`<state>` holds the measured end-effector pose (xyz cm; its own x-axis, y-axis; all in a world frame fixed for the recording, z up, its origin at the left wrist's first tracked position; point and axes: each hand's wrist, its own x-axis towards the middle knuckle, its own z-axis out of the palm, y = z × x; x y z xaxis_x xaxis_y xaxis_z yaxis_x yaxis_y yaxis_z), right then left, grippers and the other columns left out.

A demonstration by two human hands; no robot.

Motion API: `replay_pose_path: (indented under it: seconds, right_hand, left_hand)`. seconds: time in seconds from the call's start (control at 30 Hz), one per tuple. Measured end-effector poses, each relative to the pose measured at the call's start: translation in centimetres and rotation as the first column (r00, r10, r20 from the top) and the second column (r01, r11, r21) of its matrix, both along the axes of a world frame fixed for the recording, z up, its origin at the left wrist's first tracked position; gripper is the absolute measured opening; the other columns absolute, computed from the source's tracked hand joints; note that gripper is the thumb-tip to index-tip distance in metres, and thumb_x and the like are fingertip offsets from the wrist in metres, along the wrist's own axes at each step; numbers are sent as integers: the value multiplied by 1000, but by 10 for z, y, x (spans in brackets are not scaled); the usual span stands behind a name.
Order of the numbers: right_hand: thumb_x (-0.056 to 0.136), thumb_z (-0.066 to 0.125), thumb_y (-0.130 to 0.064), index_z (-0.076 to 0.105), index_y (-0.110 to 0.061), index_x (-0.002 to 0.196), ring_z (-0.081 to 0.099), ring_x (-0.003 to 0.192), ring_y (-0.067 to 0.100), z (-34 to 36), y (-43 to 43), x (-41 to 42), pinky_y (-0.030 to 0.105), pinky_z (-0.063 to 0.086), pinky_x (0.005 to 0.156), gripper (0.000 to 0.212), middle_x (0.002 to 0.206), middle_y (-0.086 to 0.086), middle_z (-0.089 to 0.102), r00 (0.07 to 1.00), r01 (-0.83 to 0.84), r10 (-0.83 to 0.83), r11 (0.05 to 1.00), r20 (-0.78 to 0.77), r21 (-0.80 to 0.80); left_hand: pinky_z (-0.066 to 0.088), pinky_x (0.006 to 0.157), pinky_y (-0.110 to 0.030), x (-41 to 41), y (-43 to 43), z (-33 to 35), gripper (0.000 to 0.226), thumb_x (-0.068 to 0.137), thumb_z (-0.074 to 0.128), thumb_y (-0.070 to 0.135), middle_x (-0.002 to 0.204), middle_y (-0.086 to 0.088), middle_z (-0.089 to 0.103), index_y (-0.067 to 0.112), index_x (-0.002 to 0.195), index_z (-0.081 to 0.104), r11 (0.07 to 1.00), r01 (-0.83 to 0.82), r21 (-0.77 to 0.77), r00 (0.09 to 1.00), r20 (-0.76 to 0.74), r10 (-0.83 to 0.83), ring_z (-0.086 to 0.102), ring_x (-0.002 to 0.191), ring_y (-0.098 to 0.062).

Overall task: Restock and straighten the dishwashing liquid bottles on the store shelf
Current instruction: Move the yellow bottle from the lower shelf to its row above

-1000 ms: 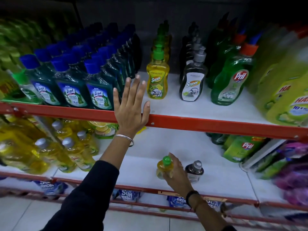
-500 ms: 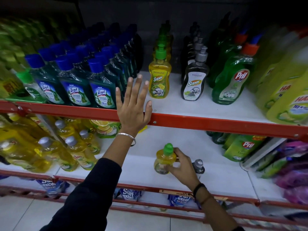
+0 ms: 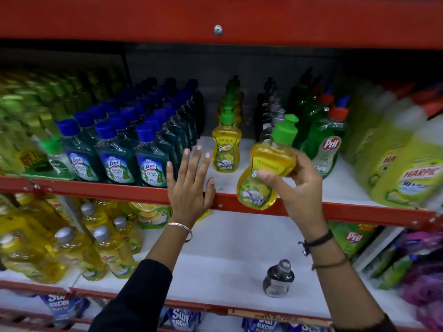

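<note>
Now the right hand (image 3: 300, 185) has lifted the yellow bottle (image 3: 265, 173) off the lower shelf (image 3: 215, 257) to the red front edge of the upper shelf (image 3: 239, 207), fingers wrapped round its waisted body; placing it behind or beside the standing yellow row (image 3: 226, 149) looks next. The left hand (image 3: 189, 188), open and holding nothing, remains flat against that edge. Glossy translucent plastic, a green ribbed cap, a curved label. A dark bottle (image 3: 278, 279) waits below.

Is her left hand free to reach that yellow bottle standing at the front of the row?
Probably yes. The left hand is open and empty at the shelf edge, with bare shelf between it and the standing yellow bottle.
</note>
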<state>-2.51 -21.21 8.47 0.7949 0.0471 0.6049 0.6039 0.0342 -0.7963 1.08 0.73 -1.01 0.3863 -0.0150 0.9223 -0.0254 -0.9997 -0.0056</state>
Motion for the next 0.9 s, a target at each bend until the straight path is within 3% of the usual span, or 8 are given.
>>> replay_pose_path:
  seconds: [0.17, 0.3, 0.47, 0.67, 0.8, 0.9]
  right_hand:
    - [67, 83, -26, 62, -19, 108, 69, 89, 11, 3, 27, 40, 33, 56, 79, 46, 96, -6, 71, 998, 61, -61, 997, -9, -55]
    - [63, 82, -39, 62, -21, 108, 69, 86, 14, -8, 54, 60, 39, 58, 79, 52, 95, -2, 72, 996, 76, -83, 981, -36, -176]
    - [67, 82, -37, 61, -25, 106, 65, 84, 4, -15, 69, 70, 26, 54, 79, 45, 91, -10, 68, 997, 60, -72, 953, -31, -296]
    - [69, 79, -41, 59, -20, 115, 65, 89, 8, -21, 72, 73, 20, 52, 78, 54, 101, -2, 70, 998, 48, -59, 931, -20, -362]
    - [78, 74, -36, 56, -24, 117, 57, 92, -12, -19, 60, 66, 6, 42, 78, 45, 107, -6, 65, 997, -34, 5, 910, -72, -414]
    - [81, 71, -31, 53, -27, 119, 56, 105, -4, -26, 33, 43, 14, 44, 89, 42, 116, -4, 62, 997, 51, -65, 937, -30, -347]
  left_hand:
    - [13, 119, -52, 1, 0, 0, 57, 98, 35, 37, 153, -5, 37, 21, 151, 27, 1000, 2, 5, 1000, 9, -2, 29, 145, -25]
    - [15, 119, -52, 1, 1, -2, 56, 97, 34, 36, 153, -5, 37, 20, 151, 27, 1000, 5, 8, 1000, 15, -5, 29, 145, -25]
    - [17, 118, -52, 0, 1, -1, 56, 97, 34, 37, 154, -4, 35, 20, 150, 28, 1000, 30, -6, 999, 19, -29, 30, 145, -26]
    - [16, 119, -51, 1, 1, -1, 56, 97, 33, 37, 154, -5, 34, 19, 150, 29, 999, 33, -12, 999, 5, -33, 29, 145, -26]
    - [16, 119, -51, 1, 2, -3, 55, 97, 33, 36, 154, -5, 35, 18, 149, 32, 1000, 24, -10, 1000, 10, -24, 29, 145, -26]
    - [16, 119, -50, 2, 1, -3, 56, 97, 34, 36, 154, -5, 36, 19, 150, 29, 1000, 24, -7, 1000, 18, -24, 28, 146, -24]
